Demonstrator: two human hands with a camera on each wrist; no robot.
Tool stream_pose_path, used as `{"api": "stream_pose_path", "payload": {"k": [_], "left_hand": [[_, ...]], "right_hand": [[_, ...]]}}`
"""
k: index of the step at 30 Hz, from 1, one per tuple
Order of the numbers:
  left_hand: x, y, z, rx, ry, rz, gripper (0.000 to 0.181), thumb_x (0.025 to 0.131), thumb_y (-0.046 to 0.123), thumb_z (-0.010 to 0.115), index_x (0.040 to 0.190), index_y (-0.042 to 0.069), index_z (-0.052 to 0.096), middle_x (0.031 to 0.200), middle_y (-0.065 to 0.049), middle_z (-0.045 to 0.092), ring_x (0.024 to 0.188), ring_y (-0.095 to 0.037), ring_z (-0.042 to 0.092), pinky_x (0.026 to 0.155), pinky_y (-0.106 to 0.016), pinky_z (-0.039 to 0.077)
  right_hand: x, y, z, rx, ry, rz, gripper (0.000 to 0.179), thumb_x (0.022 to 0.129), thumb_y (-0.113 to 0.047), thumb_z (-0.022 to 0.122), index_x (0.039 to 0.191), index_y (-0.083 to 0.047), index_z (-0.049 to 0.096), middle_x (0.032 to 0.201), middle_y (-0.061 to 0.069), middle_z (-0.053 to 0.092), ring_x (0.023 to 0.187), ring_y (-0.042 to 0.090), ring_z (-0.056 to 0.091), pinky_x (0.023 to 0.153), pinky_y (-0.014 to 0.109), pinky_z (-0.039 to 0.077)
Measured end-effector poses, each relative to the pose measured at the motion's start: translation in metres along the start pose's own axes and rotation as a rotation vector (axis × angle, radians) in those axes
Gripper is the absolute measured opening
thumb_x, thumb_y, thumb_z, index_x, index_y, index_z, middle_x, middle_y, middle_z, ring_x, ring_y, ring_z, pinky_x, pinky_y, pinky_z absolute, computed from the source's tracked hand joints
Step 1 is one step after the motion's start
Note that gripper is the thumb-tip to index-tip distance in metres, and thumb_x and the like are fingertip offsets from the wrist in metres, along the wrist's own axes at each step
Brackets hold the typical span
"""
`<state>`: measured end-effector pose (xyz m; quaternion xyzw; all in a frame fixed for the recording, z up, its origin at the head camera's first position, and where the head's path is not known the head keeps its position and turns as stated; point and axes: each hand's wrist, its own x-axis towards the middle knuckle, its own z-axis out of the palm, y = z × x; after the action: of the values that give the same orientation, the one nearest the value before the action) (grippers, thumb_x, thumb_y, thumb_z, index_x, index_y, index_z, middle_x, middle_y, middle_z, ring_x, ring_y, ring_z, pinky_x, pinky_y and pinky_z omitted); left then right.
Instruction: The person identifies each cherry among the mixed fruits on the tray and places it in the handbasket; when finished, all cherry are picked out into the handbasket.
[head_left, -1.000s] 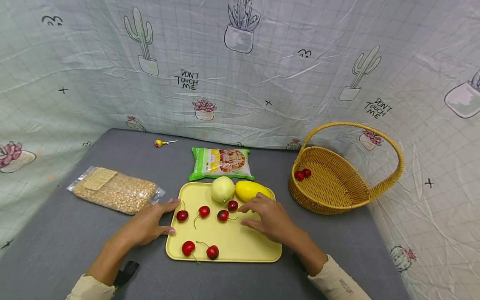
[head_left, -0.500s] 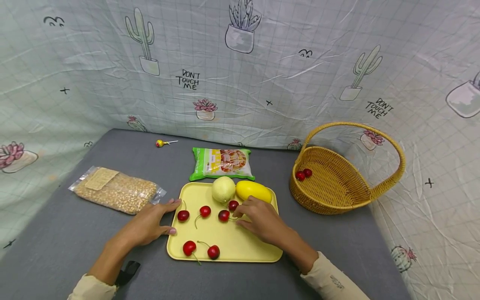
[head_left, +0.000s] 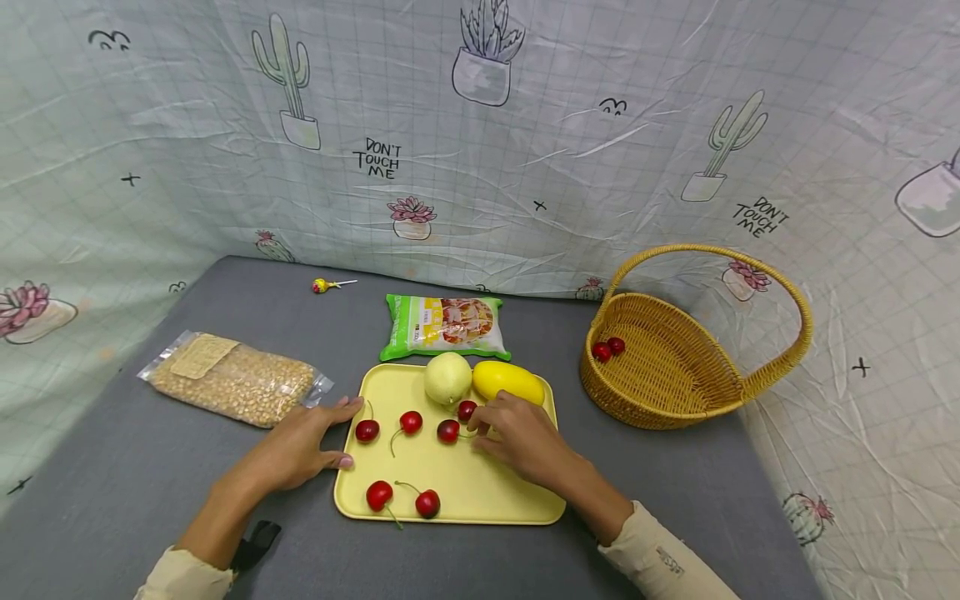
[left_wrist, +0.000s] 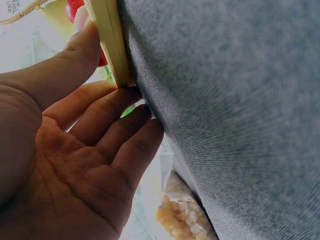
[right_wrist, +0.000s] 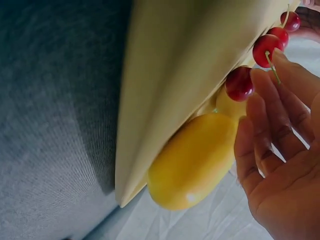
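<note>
A yellow tray [head_left: 450,508] carries several red cherries, a round pale-yellow fruit [head_left: 447,379] and a smooth yellow oval fruit [head_left: 508,382]. My left hand [head_left: 303,448] rests at the tray's left edge, thumb and forefinger spread apart and touching the rim; its palm shows in the left wrist view. Over the tray, my right hand [head_left: 521,442] reaches to a dark red cherry [head_left: 447,431]. In the right wrist view, that cherry's green stem [right_wrist: 271,65] lies between thumb and fingers, which stand slightly apart. Another cherry [right_wrist: 239,83] is beside the fingertips.
At the right stands a wicker basket [head_left: 663,417] with a tall handle and two cherries inside. Behind the tray lies a green-and-white food packet [head_left: 448,327]. A clear bag of corn kernels [head_left: 232,383] is at the left, and a lollipop [head_left: 322,286] lies farther back.
My right hand has moved slightly left and its fingertips have come to the dark cherry's stem. My left hand stays at the tray's edge.
</note>
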<state>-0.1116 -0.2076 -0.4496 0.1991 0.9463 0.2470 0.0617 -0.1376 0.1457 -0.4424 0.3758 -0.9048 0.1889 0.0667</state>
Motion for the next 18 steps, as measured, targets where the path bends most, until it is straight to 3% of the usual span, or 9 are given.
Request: {"api": "stream_pose_path", "payload": {"k": [8,18], "left_hand": [[0.0000,-0.0009,-0.0002,0.003,0.000,-0.003,0.080,0.079,0.029,0.092,0.149,0.002,0.061,0.149,-0.028,0.060,0.136,-0.057,0.056,0.110,-0.071,0.045],[0.0000,-0.0023,-0.0008,0.002,-0.004,-0.009,0.082,0.078,0.030,0.093,0.149,0.003,0.061,0.149,-0.028,0.060,0.136,-0.057,0.056,0.109,-0.071,0.045]], "right_hand": [[0.0005,-0.0013,0.0038,-0.012,-0.040,0.007,0.012,0.087,-0.022,0.090,0.087,-0.022,0.078,0.084,-0.012,0.074,0.082,0.006,0.060,0.069,0.020,0.049],[0.0005,-0.0024,0.0040,-0.019,-0.027,0.017,0.009,0.087,-0.024,0.089,0.087,-0.023,0.080,0.085,-0.013,0.076,0.079,0.006,0.056,0.065,0.017,0.045]]}}
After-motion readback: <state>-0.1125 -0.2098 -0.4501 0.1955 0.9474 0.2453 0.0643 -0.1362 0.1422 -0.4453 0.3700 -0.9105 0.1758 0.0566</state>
